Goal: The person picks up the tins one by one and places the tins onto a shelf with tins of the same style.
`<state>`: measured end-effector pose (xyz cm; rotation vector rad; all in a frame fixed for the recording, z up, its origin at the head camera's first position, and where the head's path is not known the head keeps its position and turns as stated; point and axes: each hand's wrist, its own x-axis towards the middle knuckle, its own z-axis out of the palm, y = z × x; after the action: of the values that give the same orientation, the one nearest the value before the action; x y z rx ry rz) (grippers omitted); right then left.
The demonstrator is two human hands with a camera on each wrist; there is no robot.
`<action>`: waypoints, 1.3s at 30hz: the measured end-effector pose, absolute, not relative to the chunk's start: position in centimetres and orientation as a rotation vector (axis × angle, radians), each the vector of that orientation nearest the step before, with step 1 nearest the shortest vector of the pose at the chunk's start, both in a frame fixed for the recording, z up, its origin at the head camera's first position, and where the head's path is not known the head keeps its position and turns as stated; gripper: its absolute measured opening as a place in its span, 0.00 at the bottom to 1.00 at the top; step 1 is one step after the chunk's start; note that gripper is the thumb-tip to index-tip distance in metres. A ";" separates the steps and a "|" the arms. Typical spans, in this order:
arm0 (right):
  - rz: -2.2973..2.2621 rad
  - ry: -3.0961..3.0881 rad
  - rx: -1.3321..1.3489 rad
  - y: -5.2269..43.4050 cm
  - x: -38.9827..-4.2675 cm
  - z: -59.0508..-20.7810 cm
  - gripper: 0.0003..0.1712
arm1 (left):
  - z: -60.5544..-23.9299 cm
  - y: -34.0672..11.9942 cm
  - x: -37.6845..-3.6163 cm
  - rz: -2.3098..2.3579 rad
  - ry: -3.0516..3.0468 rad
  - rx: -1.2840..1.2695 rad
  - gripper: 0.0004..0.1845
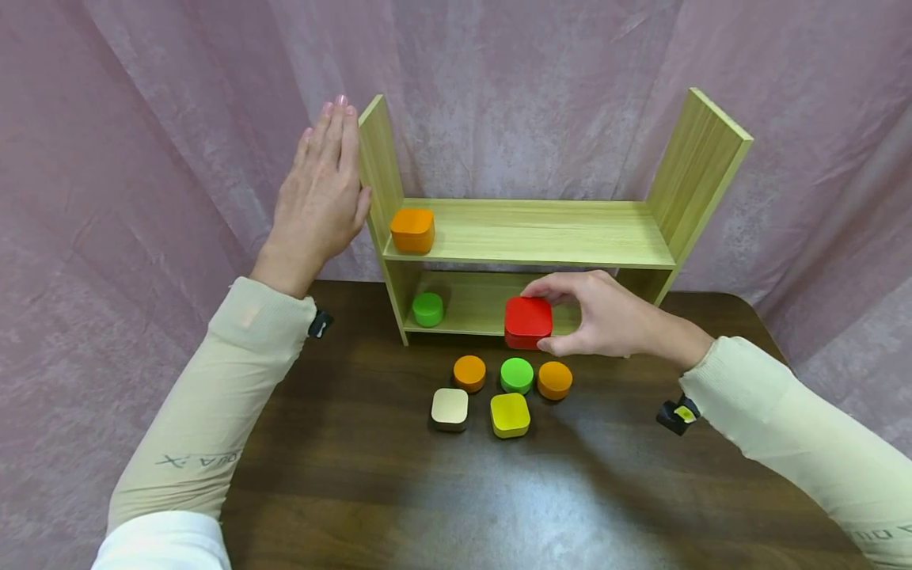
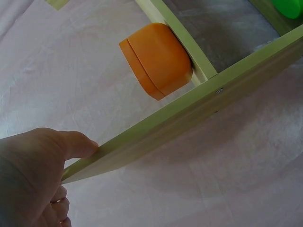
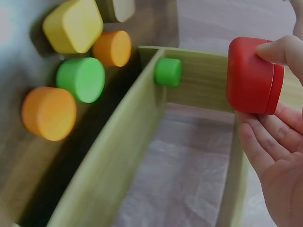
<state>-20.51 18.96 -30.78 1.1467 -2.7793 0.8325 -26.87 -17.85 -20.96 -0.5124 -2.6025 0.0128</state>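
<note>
My right hand (image 1: 606,313) pinches a red rounded-square box (image 1: 528,323) between thumb and fingers. In the head view it is held in front of the lower shelf of a small wooden rack (image 1: 534,229); the right wrist view shows a lid seam on the red box (image 3: 251,75). My left hand (image 1: 318,186) rests against the rack's left side panel, fingers straight, and its thumb (image 2: 78,144) touches the panel's edge. An orange rounded-square box (image 1: 412,231) sits at the left end of the upper shelf. Below it, a green round box (image 1: 427,309) stands on the lower shelf.
On the dark wooden table (image 1: 342,475), before the rack, stand two orange round boxes (image 1: 469,374), a green round box (image 1: 516,375), a yellow square box (image 1: 510,416) and a cream-topped square box (image 1: 450,408). A pinkish curtain (image 1: 527,103) hangs behind.
</note>
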 end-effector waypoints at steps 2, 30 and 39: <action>0.832 -2.782 1.146 18.5 -21.0 -30.0 0.34 | -21.0 -17.9 -26.9 0.008 -2.602 -0.511 0.47; 0.954 -2.825 1.024 14.9 -28.2 -24.9 0.34 | -20.7 -17.7 -26.5 0.038 -2.617 -0.497 0.47; 0.993 -2.870 0.950 14.0 -30.2 -25.2 0.36 | -20.8 -17.6 -26.3 0.039 -2.624 -0.483 0.47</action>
<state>-30.24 13.98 -25.22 0.9505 -2.8704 0.9931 -26.34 -17.65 -20.80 -0.4833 -2.6245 0.0386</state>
